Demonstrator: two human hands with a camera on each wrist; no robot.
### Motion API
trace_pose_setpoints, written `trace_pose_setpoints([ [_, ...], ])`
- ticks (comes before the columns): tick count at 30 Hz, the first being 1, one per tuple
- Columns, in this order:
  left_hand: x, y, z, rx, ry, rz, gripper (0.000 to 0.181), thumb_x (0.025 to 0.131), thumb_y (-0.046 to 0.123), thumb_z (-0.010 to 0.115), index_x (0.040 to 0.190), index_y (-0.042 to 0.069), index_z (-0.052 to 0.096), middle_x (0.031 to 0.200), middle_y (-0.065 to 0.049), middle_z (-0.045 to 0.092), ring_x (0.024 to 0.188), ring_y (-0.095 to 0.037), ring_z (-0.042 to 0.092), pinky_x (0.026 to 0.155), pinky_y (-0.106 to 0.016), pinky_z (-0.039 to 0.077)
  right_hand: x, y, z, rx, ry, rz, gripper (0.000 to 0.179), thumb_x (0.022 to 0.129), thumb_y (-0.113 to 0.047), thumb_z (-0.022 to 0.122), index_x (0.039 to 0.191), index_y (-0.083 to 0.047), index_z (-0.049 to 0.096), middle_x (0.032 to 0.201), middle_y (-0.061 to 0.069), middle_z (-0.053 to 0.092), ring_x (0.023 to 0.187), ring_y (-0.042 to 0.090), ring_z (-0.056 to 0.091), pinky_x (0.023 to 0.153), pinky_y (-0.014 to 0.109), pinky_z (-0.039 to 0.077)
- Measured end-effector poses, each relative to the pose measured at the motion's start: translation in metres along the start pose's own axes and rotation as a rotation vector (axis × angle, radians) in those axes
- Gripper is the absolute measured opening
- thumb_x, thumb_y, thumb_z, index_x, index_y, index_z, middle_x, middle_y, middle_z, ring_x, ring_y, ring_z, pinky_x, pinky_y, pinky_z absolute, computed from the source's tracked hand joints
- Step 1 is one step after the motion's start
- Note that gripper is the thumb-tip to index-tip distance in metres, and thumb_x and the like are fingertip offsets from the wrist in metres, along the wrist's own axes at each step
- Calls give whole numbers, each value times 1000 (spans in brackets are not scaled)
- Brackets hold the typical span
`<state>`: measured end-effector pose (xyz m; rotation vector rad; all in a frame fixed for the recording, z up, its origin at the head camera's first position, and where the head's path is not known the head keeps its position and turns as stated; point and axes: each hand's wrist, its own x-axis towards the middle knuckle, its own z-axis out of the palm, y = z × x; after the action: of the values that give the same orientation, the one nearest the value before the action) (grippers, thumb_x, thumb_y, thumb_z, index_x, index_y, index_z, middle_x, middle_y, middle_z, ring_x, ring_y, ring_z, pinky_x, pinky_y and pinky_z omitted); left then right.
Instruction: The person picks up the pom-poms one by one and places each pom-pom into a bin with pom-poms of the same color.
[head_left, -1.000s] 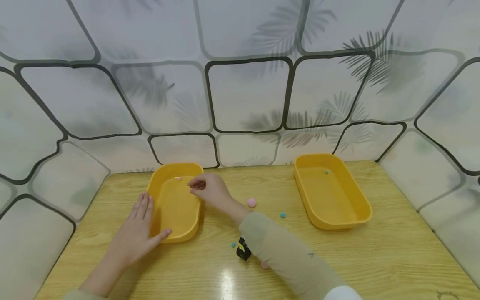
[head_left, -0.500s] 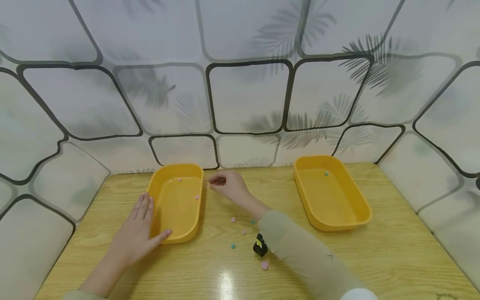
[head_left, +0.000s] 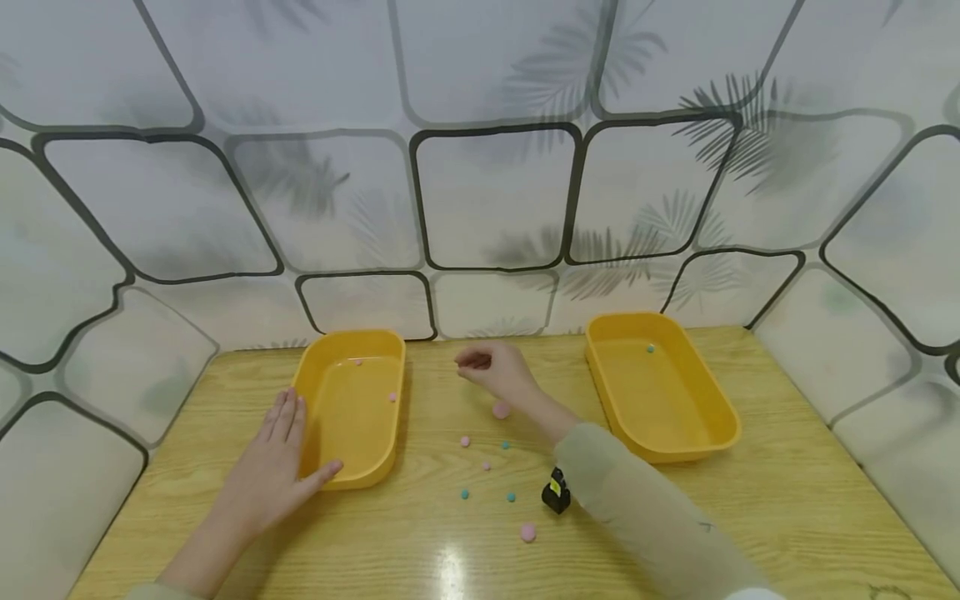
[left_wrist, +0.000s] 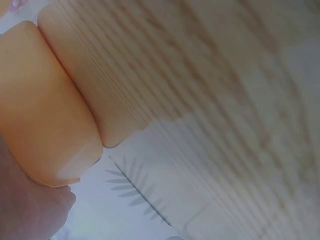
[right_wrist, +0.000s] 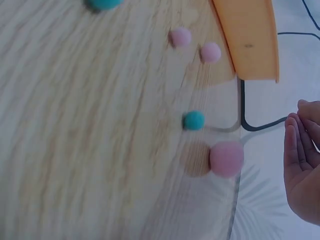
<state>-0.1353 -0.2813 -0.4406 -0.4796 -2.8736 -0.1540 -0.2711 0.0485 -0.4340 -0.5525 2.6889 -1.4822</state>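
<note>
My left hand [head_left: 262,471] rests against the left yellow tray [head_left: 397,425], its fingers straight along the outer left side and its thumb over the front rim. Two small pink balls lie inside that tray; one pink ball [head_left: 392,397] is near its right wall. To the tray's right, above the table, my right hand [head_left: 498,371] hovers with loosely bent fingers, the thumb close to the index fingertip. In the right wrist view no ball shows at the fingertips of the right hand [right_wrist: 305,165]. A larger pink ball [head_left: 500,410] lies just below that hand.
Several pink and teal balls lie loose on the wooden table, such as a teal ball [head_left: 465,494] and a pink ball [head_left: 528,532]. A second yellow tray [head_left: 727,429] on the right holds a teal ball [head_left: 650,349]. Patterned walls close the table's back and sides.
My right hand has moved rightward from over the left tray to above the table. A pink ball now shows near that tray's right wall. The left hand has stayed put.
</note>
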Motion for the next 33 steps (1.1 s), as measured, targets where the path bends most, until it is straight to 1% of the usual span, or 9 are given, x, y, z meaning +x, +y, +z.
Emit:
trace_pose_setpoints([
  [5,1,0,0,3,-13,-7,99,89,60,50,144,-15,16,152,-32,9,143,-40,6,115,-26,-14,-8,6,-9,-22,13,41,15,83,-14,72,98,-11,73,88,-4,71,78,10,63,70,24,53],
  [7,0,0,0,2,-20,-9,99,89,60,49,144,-15,15,152,-32,9,144,-39,4,116,-28,-13,-13,8,-12,-31,18,47,15,83,-15,73,97,-12,73,88,-4,70,78,10,62,71,24,53],
  [11,0,0,0,3,-18,-8,98,89,59,49,144,-15,15,152,-32,9,145,-33,-6,117,-31,-10,-20,13,-17,-36,11,52,14,83,-13,73,97,-10,73,89,-2,71,78,11,63,71,25,53],
  [15,0,0,1,13,-8,-6,99,88,60,50,144,-15,17,152,-32,10,144,-28,-11,117,-29,-11,-24,25,-19,-29,-11,62,16,82,-13,74,97,-8,73,88,0,71,77,11,63,70,24,53],
  [17,0,0,1,16,-5,-5,99,88,60,50,143,-15,17,152,-32,11,145,-30,-9,116,-28,-12,-26,31,-20,-32,-17,63,16,81,-13,74,97,-8,73,87,0,71,76,10,62,69,23,52],
  [21,1,1,1,10,-22,-16,99,88,61,48,144,-14,16,152,-31,9,145,-36,-2,114,-26,-15,-30,40,-23,-38,-21,69,16,80,-13,75,96,-9,73,85,0,70,75,10,62,69,23,52],
  [22,1,1,1,10,-24,-18,99,89,62,48,144,-14,16,153,-31,9,144,-37,1,114,-25,-15,-31,41,-24,-35,-21,77,17,80,-13,75,96,-9,73,85,0,70,75,10,62,68,22,52],
  [27,0,1,2,5,-29,-26,100,89,62,48,145,-13,14,153,-30,8,144,-39,5,112,-21,-18,-37,44,-26,6,-41,101,19,80,-15,75,98,-9,73,88,2,71,78,11,64,71,23,53],
  [33,0,1,1,7,-27,-25,100,88,61,49,144,-14,14,152,-31,9,143,-41,9,111,-20,-19,-41,49,-27,31,-87,118,24,79,-17,77,101,-9,72,93,2,71,82,11,64,76,23,54],
])
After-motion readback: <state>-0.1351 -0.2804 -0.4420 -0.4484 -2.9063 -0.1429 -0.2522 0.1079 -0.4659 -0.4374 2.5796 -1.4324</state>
